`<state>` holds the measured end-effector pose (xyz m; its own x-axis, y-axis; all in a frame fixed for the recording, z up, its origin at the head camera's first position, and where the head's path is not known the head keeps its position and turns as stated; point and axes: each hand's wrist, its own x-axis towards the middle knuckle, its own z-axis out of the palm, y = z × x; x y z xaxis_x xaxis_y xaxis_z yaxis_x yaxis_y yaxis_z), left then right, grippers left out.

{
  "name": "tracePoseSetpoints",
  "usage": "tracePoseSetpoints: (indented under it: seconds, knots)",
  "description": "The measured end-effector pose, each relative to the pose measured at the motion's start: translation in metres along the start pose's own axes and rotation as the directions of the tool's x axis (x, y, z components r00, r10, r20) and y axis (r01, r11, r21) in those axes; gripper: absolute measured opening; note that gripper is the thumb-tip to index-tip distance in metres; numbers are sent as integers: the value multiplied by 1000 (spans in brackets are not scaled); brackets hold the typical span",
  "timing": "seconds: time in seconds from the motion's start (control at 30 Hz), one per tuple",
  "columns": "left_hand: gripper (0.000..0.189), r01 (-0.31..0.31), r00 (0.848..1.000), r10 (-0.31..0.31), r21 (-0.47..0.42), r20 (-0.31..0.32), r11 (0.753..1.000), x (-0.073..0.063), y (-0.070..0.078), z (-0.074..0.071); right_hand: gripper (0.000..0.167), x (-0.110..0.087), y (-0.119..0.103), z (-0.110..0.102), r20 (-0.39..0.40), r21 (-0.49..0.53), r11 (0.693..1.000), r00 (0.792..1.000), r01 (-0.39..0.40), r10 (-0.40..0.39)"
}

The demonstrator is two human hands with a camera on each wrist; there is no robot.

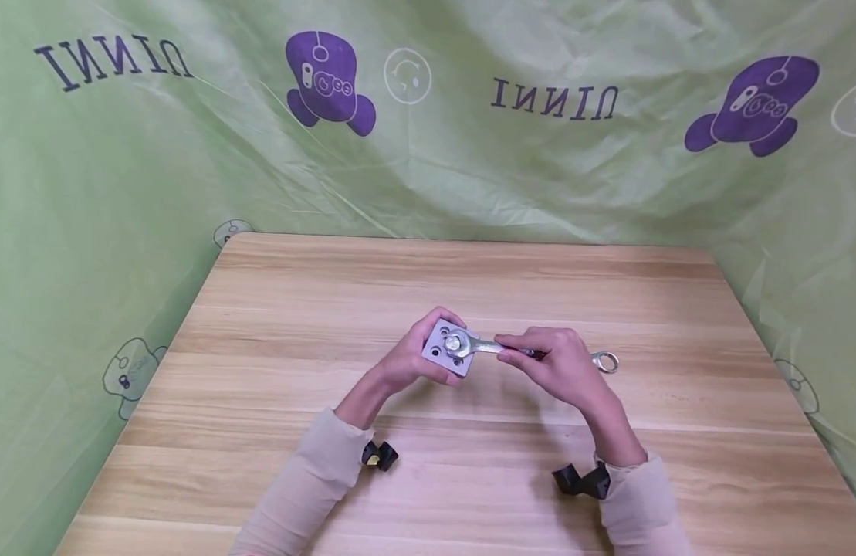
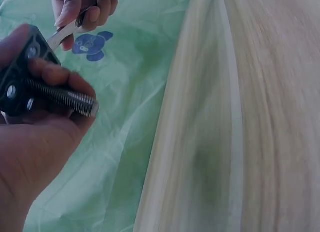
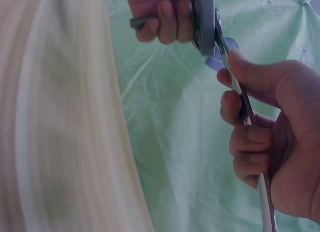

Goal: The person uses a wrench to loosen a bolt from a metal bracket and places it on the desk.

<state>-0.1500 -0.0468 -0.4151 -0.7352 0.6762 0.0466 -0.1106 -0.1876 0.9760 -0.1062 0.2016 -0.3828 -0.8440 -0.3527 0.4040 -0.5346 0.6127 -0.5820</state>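
My left hand point(image 1: 408, 357) grips a grey square plate point(image 1: 434, 353) by its edges, with several holes in its face. A large bolt passes through the plate; its head point(image 1: 454, 343) shows on the front. Behind the plate the threaded shank point(image 2: 70, 99) sticks out, and left fingers point(image 2: 60, 75) curl around it. My right hand point(image 1: 563, 364) holds a shiny ring wrench point(image 1: 486, 347) along its handle, thumb and fingers wrapped on it. One wrench end surrounds the bolt head. Past the right hand, the wrench's other ring end point(image 1: 606, 362) shows. Both hands are above the table.
A wood-grain table point(image 1: 316, 286) lies below the hands. Green printed fabric point(image 1: 434, 177) hangs behind it and along both sides. Black wrist mounts point(image 1: 582, 482) sit at both sleeve cuffs.
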Motion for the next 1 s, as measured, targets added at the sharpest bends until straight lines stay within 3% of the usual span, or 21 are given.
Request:
tracePoseSetpoints:
  seconds: [0.1, 0.2, 0.3, 0.43, 0.53, 0.6, 0.63, 0.7, 0.73, 0.8, 0.87, 1.0]
  knots:
    - [67, 36, 989, -25, -74, 143, 997, -3, 3, 3, 21, -2, 2, -9, 53, 83, 996, 998, 17, -21]
    - [64, 96, 950, -41, -163, 310, 982, -5, 3, 6, 21, -3, 6, -14, 110, 183, 982, 992, 45, -66]
    - [65, 184, 873, -46, -241, 486, 953, -5, 0, 8, 21, -4, 10, -16, 173, 284, 956, 978, 68, -120]
    - [71, 307, 732, -61, -248, 679, 919, -4, -6, 14, 20, -5, 11, -16, 269, 402, 913, 945, 68, -189]
    - [84, 347, 639, -90, -182, 764, 920, -3, -10, 20, 20, -5, 10, -15, 330, 460, 887, 917, 49, -222]
    - [90, 354, 602, -108, -143, 791, 924, -3, -11, 24, 21, -4, 9, -14, 361, 481, 876, 904, 30, -229]
    - [90, 350, 595, -110, -134, 796, 927, -3, -11, 25, 22, -4, 9, -15, 367, 488, 873, 900, 28, -234]
    - [89, 345, 598, -113, -128, 794, 930, -3, -9, 26, 24, -3, 10, -17, 367, 495, 869, 900, 23, -233]
    - [87, 342, 606, -109, -134, 788, 930, -3, -7, 25, 25, -3, 11, -19, 358, 493, 870, 905, 25, -230]
    - [87, 300, 643, -82, -151, 761, 942, -4, -3, 21, 26, -3, 15, -25, 313, 484, 874, 924, 46, -222]
    - [84, 255, 696, -51, -180, 716, 950, -6, 2, 16, 27, -5, 19, -30, 252, 459, 887, 951, 44, -178]
    - [70, 150, 844, -6, -225, 536, 963, -8, 9, 7, 25, -10, 22, -36, 149, 411, 912, 988, -19, -46]
